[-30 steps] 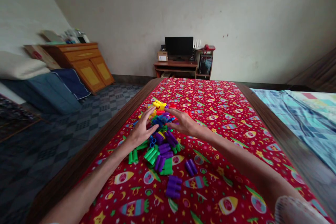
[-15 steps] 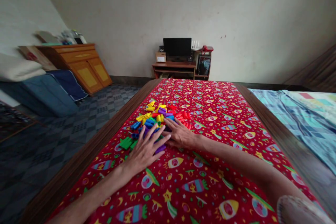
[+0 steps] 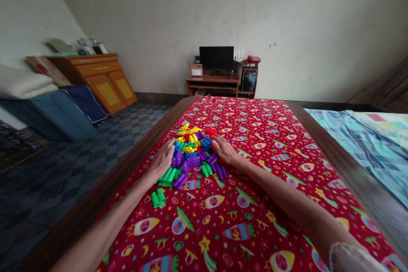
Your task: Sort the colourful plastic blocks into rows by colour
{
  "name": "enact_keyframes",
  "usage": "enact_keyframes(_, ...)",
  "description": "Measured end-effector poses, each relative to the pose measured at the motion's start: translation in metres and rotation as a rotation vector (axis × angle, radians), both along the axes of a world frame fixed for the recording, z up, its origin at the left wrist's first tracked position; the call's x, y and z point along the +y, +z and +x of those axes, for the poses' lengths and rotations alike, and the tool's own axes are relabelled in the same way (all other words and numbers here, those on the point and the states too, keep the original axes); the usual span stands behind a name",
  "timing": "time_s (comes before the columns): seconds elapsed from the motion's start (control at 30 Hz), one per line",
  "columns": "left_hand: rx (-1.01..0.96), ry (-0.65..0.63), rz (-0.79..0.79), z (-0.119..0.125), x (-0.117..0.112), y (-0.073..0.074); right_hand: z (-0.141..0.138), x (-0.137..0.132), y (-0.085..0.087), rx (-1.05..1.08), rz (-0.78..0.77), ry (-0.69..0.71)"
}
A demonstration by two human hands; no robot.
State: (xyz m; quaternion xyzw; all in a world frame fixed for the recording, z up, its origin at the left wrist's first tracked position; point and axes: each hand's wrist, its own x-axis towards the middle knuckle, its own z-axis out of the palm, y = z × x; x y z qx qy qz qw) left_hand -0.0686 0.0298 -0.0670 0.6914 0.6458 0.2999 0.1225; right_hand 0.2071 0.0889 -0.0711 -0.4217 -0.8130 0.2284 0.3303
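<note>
A loose pile of plastic toy pieces, shaped like joined short tubes, lies on a red patterned cloth (image 3: pixel 236 216). Purple pieces (image 3: pixel 193 161) fill the near middle, with yellow pieces (image 3: pixel 190 150) and blue pieces (image 3: pixel 206 143) behind. My left hand (image 3: pixel 162 160) rests along the pile's left side, fingers stretched out and touching its edge. On the opposite side, my right hand (image 3: pixel 225 151) lies with extended fingers beside the blue and red pieces, partly covering some. A green piece (image 3: pixel 158 198) sits apart, nearer to me.
The cloth covers a long table with dark wooden edges (image 3: pixel 145 136). Beyond it stands a desk (image 3: pixel 213 80) with a monitor (image 3: pixel 216 58). A wooden cabinet (image 3: pixel 98 78) is at the left. Bedding (image 3: pixel 350 136) lies to the right.
My hands have moved apart from over the pile to its two sides. Purple and green pieces now spread nearer to me, and one green piece lies separate at the front.
</note>
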Motion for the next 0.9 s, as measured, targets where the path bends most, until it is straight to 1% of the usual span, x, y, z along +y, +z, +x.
enact_keyframes(0.1, -0.087, -0.085, 0.014, 0.018, 0.003, 0.005, -0.014, -0.016, 0.01, 0.135, -0.041, 0.155)
enact_keyframes(0.17, -0.128, -0.122, 0.042, 0.025, 0.007, 0.012, -0.014, -0.016, 0.02, 0.178, -0.065, 0.177)
enact_keyframes(0.23, -0.124, -0.124, 0.094, 0.024, 0.018, 0.018, -0.009, -0.005, 0.029, 0.172, -0.066, 0.092)
enact_keyframes(0.3, -0.083, -0.086, 0.154, 0.019, 0.037, 0.022, -0.004, 0.015, 0.034, 0.141, -0.053, -0.047)
enact_keyframes(0.37, -0.081, -0.019, 0.153, 0.015, 0.062, 0.023, -0.004, 0.038, 0.036, 0.083, -0.053, -0.155)
enact_keyframes(0.4, -0.105, -0.001, 0.116, 0.015, 0.075, 0.023, -0.006, 0.048, 0.036, 0.043, -0.066, -0.188)
enact_keyframes(0.5, -0.165, -0.022, -0.003, 0.022, 0.107, 0.023, -0.02, 0.065, 0.032, -0.061, -0.132, -0.199)
enact_keyframes(0.57, -0.174, -0.07, -0.051, 0.032, 0.117, 0.025, -0.029, 0.064, 0.028, -0.082, -0.152, -0.145)
enact_keyframes(0.67, -0.186, -0.223, -0.123, 0.048, 0.112, 0.031, -0.031, 0.055, 0.024, -0.067, -0.13, -0.097)
enact_keyframes(0.77, -0.205, -0.386, -0.167, 0.058, 0.096, 0.039, -0.014, 0.053, 0.026, 0.01, -0.104, -0.174)
enact_keyframes(0.83, -0.189, -0.435, -0.181, 0.058, 0.085, 0.046, -0.001, 0.061, 0.032, 0.051, -0.089, -0.242)
enact_keyframes(0.9, -0.119, -0.421, -0.155, 0.052, 0.075, 0.051, 0.007, 0.075, 0.039, 0.024, -0.082, -0.254)
